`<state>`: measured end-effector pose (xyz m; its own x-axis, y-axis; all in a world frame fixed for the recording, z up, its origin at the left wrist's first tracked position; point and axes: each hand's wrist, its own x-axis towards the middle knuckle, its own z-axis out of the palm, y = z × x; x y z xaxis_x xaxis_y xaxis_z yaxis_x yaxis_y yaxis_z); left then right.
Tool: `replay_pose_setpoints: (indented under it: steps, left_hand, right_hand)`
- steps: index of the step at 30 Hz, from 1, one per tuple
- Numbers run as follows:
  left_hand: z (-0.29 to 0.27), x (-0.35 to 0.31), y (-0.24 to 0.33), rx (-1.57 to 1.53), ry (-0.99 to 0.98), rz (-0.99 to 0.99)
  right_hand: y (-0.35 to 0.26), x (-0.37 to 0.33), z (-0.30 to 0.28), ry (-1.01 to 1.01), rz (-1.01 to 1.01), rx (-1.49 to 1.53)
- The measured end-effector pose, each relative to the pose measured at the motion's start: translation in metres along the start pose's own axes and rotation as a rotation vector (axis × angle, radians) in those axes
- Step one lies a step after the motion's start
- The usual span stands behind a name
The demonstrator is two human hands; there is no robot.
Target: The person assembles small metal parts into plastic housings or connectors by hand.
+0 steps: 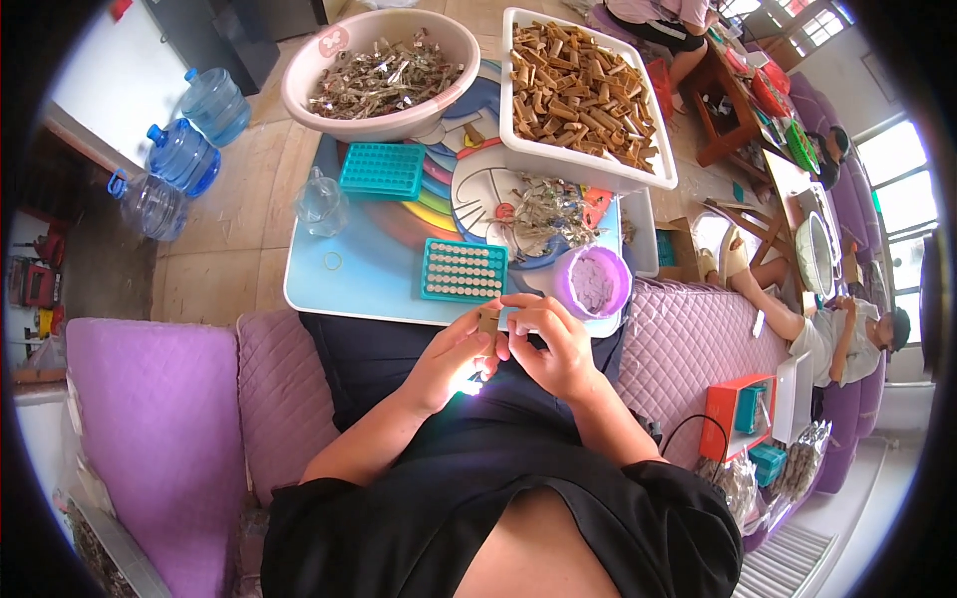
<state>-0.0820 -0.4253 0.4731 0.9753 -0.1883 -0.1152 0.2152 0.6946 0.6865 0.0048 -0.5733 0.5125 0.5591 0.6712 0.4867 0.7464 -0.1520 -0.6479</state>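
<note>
One brown piece (488, 324) is pinched between the thumb and fingers of the left hand (444, 361), close by the near edge of the table (374, 284). The right hand (556, 347) comes at it from the other side, fingers curled; from my remote seat I cannot tell whether they grip anything. I would let the left pinch do the steadying, press lightly, and work with the right fingertips alone. Both forearms slant inward from below, elbows wide, fingers meeting at the piece. Just beyond them I see the filled rack (454, 296) and the tub (624, 271); the bin (588, 171) stands farther off.
</note>
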Motion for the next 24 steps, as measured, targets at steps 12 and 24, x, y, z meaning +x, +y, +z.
replay_pose_setpoints:
  steps: [12, 24]
  left_hand:
    - [0.005, -0.002, -0.007, 0.545, 0.211, 0.145]
    - [0.007, 0.001, -0.003, 0.11, 0.026, 0.07]
  right_hand:
    - [0.006, 0.003, 0.007, -0.107, -0.022, -0.028]
    - [0.015, 0.005, 0.0, 0.025, 0.04, 0.13]
